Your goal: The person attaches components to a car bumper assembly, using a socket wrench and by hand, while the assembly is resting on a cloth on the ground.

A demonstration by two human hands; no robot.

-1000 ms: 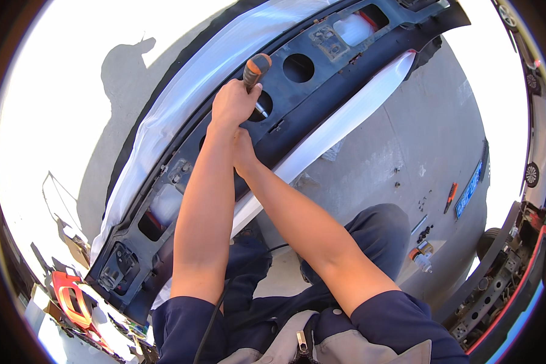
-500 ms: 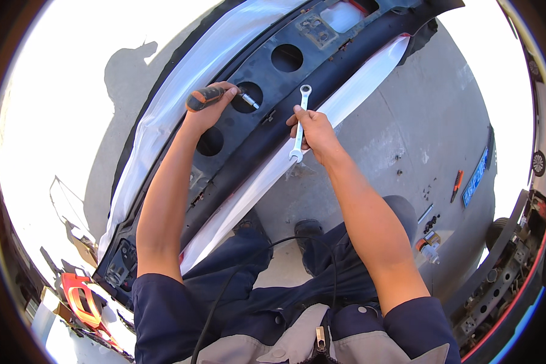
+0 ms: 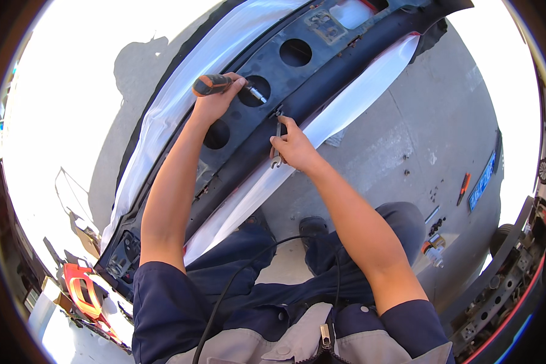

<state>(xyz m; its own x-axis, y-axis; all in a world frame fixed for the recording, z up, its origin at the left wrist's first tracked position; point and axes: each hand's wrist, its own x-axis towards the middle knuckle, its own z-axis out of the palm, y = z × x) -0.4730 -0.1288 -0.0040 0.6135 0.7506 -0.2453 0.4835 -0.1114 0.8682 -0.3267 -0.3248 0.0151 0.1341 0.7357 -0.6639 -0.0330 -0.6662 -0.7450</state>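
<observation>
My left hand (image 3: 215,104) grips a socket driver by its black and orange handle (image 3: 210,85). Its silver socket end (image 3: 258,95) hangs over a round hole in a long dark car panel (image 3: 282,82). In my right hand (image 3: 295,145) is a silver combination wrench (image 3: 276,161), its open end toward me. The wrench's ring end is at a small metal fastener (image 3: 278,111) on the panel's near edge; whether it sits around the fastener I cannot tell.
White protective film (image 3: 358,91) lies along the panel. To the right on the grey floor are an orange-handled tool (image 3: 463,188), a blue plate (image 3: 482,181), several small black parts (image 3: 435,227) and a small container (image 3: 434,250). A red part (image 3: 84,291) lies lower left.
My right hand has moved left with the wrench, bringing its ring end down to the fastener on the panel edge. The left hand keeps the socket driver over the same hole.
</observation>
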